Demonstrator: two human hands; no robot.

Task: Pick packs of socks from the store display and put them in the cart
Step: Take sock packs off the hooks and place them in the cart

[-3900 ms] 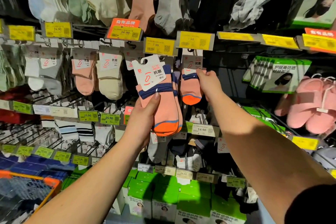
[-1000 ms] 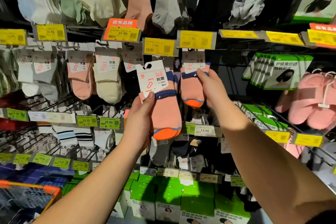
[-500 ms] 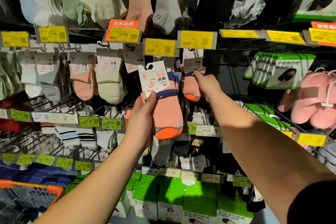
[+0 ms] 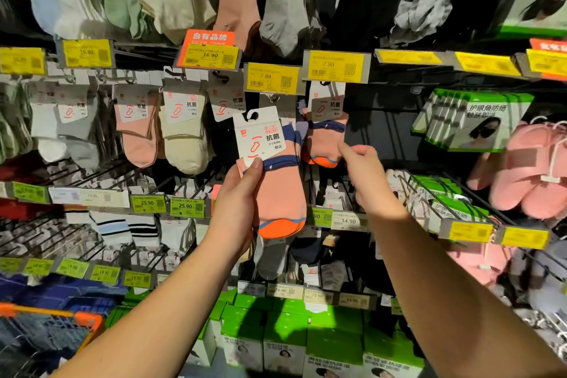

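Risk: hanging pack at centre frame may snag on its hook if the right hand tugs sideways
Left hand: grip clamped on peach sock pack, thumb on its card label
Right hand grip: pinching the hanging pack's toe
Materials: soft knit, stiff card, wire hooks
Cart: lower left, orange rim

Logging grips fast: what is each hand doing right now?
Left hand: holds a salmon sock pack, off the hook, thumb on its card.
Right hand: fingers pinch the hanging sock pack, still on its hook.
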